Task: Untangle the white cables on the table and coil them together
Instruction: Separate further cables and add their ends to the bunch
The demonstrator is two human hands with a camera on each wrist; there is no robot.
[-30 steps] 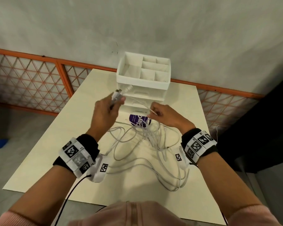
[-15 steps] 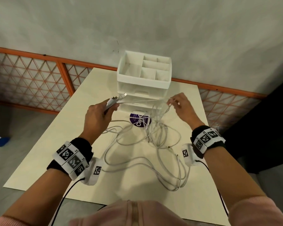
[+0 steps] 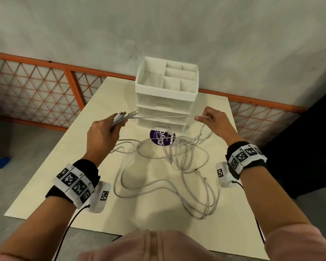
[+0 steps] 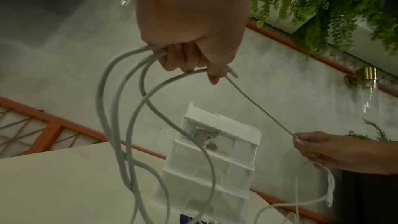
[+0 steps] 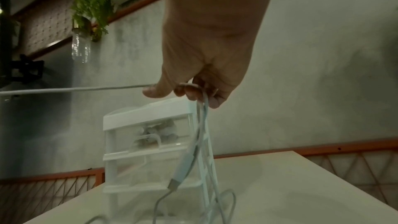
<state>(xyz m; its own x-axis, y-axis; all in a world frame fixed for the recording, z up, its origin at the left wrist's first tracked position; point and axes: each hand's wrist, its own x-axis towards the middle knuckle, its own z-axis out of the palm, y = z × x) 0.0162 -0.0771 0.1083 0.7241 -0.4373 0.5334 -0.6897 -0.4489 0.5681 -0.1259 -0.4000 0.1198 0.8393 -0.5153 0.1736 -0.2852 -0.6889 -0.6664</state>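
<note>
Left hand (image 3: 104,132) grips bundled plug ends; right hand (image 3: 215,122) pinches one white cable (image 3: 164,117) stretched taut crosswise between them; tangle (image 3: 177,166) below, nearer table's right edge (image 3: 235,147).

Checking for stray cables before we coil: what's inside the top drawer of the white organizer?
Through the clear front of the top drawer, a small jumble of pale, brownish items shows, too blurred to identify. The open tray on top of the organizer looks empty from the head view. The lower drawers' contents are unclear.

head: we look down over both hands (image 3: 104,134) | wrists: close, upward along fingers | shared: drawer unit (image 3: 166,95) beyond hands
</note>
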